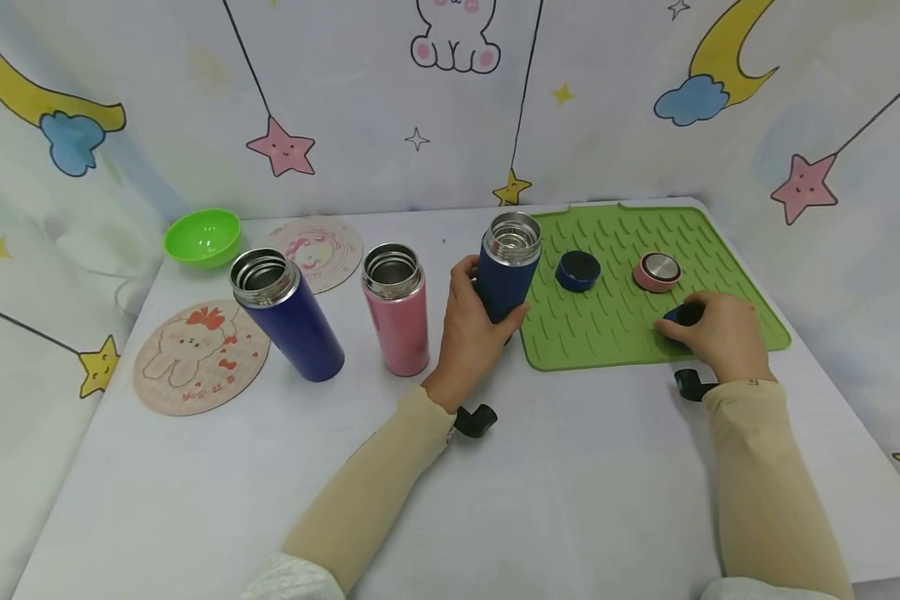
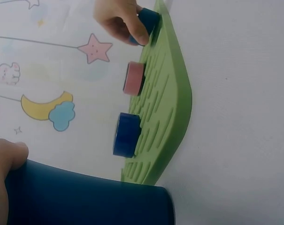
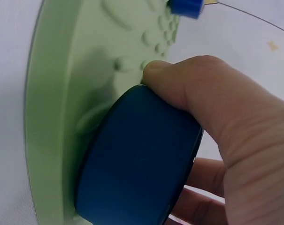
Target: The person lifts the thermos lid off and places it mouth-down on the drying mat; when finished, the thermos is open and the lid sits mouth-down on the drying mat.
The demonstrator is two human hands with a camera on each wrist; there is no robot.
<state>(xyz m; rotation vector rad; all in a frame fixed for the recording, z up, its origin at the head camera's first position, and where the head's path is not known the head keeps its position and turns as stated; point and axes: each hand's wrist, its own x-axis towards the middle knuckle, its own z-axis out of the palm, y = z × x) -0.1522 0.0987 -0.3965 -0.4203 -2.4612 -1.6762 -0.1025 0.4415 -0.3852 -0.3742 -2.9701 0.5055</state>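
Observation:
My left hand (image 1: 474,333) grips a dark blue thermos bottle (image 1: 507,279) around its side; its steel mouth is uncovered. In the left wrist view the same bottle fills the lower left corner. Toward the front right of the green mat (image 1: 607,350), my right hand (image 1: 727,333) pinches a blue lid (image 3: 139,154) between thumb and fingers, low at the mat. A second blue lid (image 1: 578,271) and a pink lid (image 1: 657,272) lie on the mat behind it. Left of my left hand stand a pink bottle (image 1: 397,321) and another blue bottle (image 1: 292,325), both without lids.
Two round patterned placemats, one in front (image 1: 195,375) and one behind (image 1: 315,246), lie on the left of the white table (image 1: 570,483). A bright green bowl (image 1: 204,238) sits at the back left. A printed cloth (image 1: 367,100) hangs behind the table.

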